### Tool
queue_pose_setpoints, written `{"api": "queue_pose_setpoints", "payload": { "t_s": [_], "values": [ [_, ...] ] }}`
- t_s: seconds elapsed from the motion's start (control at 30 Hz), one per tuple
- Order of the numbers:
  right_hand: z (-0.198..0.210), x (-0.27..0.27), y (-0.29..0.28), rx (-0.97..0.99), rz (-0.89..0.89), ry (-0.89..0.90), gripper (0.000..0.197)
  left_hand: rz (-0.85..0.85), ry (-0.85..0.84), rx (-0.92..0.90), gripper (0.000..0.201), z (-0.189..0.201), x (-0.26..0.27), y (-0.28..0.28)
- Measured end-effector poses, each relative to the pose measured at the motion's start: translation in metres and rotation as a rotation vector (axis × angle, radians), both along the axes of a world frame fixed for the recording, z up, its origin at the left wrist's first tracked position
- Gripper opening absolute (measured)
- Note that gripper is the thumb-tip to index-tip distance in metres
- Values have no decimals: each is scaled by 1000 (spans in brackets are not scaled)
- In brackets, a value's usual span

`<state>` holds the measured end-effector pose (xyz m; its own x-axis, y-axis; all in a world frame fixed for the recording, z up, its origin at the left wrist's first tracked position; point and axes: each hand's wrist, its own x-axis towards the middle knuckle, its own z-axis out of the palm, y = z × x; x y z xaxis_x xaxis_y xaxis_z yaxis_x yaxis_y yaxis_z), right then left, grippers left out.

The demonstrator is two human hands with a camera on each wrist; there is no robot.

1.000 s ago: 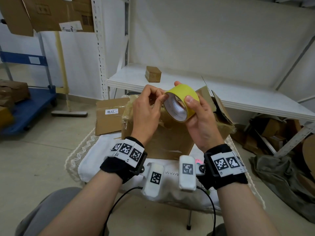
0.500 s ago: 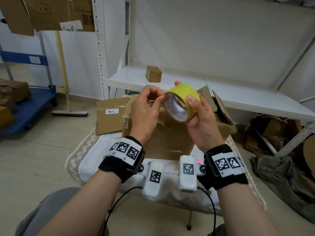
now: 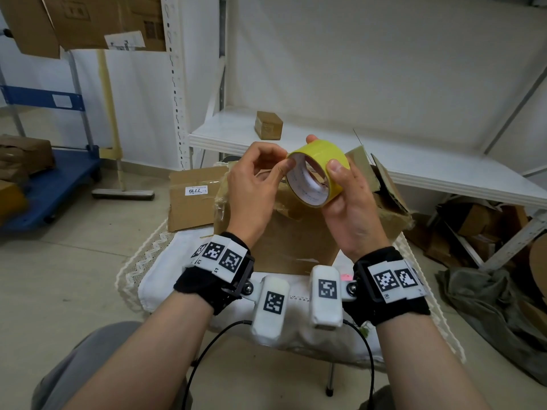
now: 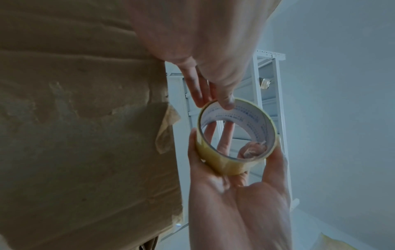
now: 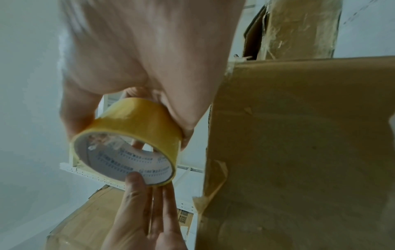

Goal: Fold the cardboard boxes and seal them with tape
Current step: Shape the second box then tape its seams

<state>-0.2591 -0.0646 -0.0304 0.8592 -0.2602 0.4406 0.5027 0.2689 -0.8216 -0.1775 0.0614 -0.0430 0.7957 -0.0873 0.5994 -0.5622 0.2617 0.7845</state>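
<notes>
The step in hand looks like hunting for the free end of the tape before any sealing starts. The right hand is curled round the yellow tape roll, thumb on the outer band and fingers behind it, holding the roll in the air just above the cardboard box. The left hand grips nothing whole: its thumb tip presses the roll's near rim and its fingers curl just behind that rim, as if feeling for the seam; no loose tail shows in any view. The next move probably calls for a nail under the tape edge, then a peel long enough to reach the box. The box stands on a white cloth directly below the roll, with a raised, ragged flap on the side right of the roll and old tape curling off its corners. Above the box there is free room; behind it the white shelf edge sits near, so a long pull fits best toward the person.
</notes>
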Motion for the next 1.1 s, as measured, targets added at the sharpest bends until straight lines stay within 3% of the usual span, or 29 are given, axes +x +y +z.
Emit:
{"api": "queue_pose_setpoints", "payload": {
  "t_s": [0.4,0.6,0.7,0.83,1.1],
  "values": [
    [-2,3,1,-8,-5,1,33,68,-102,155,6,-4,3,-3],
    [-3,4,2,-6,-28,22,38,122,-140,135,8,-5,2,-3],
    [-2,2,3,12,-39,31,51,134,-149,139,7,-4,1,-3],
    [-4,3,1,5,-56,58,41,106,-170,155,8,-3,1,-2],
    [-4,4,2,20,-71,97,48,163,-172,146,8,-6,1,-3]
  ]
}}
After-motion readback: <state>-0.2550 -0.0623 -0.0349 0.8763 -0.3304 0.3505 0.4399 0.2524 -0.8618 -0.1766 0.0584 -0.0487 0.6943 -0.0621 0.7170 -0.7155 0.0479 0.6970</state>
